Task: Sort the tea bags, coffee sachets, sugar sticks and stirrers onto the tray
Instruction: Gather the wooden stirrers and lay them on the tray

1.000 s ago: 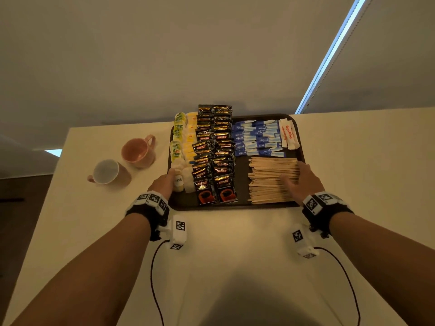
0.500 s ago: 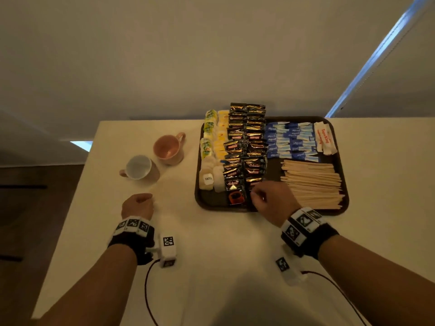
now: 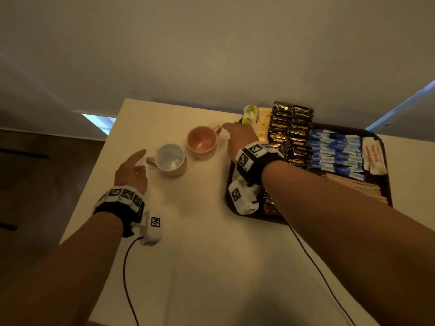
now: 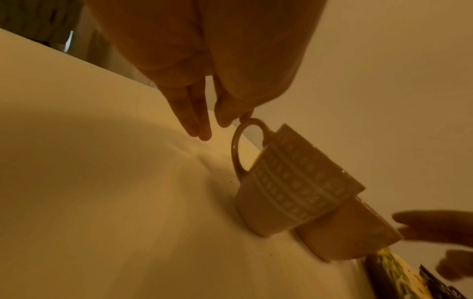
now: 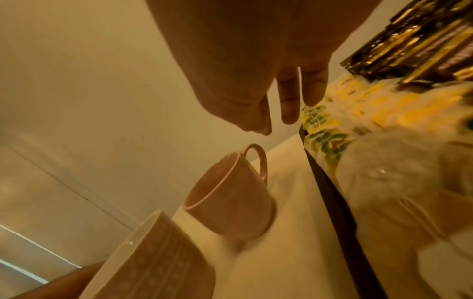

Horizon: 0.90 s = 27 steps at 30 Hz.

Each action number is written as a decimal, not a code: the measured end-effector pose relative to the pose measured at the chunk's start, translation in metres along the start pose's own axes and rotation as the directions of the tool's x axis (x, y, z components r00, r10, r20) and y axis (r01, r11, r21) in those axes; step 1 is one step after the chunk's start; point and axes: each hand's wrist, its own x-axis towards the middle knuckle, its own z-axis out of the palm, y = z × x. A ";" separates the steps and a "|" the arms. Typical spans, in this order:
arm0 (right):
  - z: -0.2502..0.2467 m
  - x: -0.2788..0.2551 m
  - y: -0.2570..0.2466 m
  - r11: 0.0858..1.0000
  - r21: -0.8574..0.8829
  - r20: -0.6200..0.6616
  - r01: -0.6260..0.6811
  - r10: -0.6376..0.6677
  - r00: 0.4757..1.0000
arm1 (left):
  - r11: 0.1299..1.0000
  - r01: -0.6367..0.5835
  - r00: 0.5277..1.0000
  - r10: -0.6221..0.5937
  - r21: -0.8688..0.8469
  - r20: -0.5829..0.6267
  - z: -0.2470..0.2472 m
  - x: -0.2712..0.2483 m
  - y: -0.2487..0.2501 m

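Both hands (image 3: 131, 171) (image 3: 239, 137) hover by mugs (image 3: 170, 160), seemingly left of tray (image 3: 382, 147).

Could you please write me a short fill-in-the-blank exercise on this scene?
1. The pink mug stands on the ____, outside the tray.
2. The right hand reaches toward the ____ mug's handle.
3. The left hand is beside the ____ mug.
4. Both hands hold ____.

Missing words: table; pink; white; nothing

Bare forearms, no sleeves. Each wrist wears a black strap (image 3: 122, 214) ringed with white blocks bearing black square-patterned markers, plus a white camera box (image 3: 150, 229) trailing a thin black cable (image 3: 126, 274).
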 end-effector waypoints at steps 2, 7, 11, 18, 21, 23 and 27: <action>-0.002 0.017 0.001 0.995 -0.100 0.070 0.017 -0.010 0.997 | 1.000 -0.012 1.000 0.012 -0.002 0.000 0.002 0.001 0.000; -0.001 0.040 -0.004 0.980 -0.180 0.148 0.086 -0.059 0.987 | 0.999 -0.018 1.000 0.018 -0.043 0.008 -0.002 -0.006 0.000; 0.001 0.034 -0.012 0.958 -0.267 0.034 0.109 -0.103 0.994 | 0.997 -0.031 0.999 0.032 -0.071 0.012 -0.007 -0.018 0.003; 0.009 0.019 -0.002 0.981 -0.195 0.029 0.012 -0.006 1.000 | 0.999 -0.016 0.999 0.017 -0.049 0.033 0.008 -0.051 0.012; 0.005 0.020 0.005 0.991 -0.103 -0.016 -0.091 0.089 0.996 | 0.996 0.017 0.999 -0.014 -0.093 0.037 0.024 -0.059 0.025; 0.002 0.022 0.010 0.987 -0.021 -0.032 -0.160 0.160 0.987 | 0.989 0.041 0.998 -0.035 -0.140 0.048 0.036 -0.061 0.036; -0.002 0.028 0.017 0.976 0.075 -0.049 -0.204 0.208 0.977 | 0.983 0.046 0.997 -0.034 -0.177 0.074 0.054 -0.055 0.062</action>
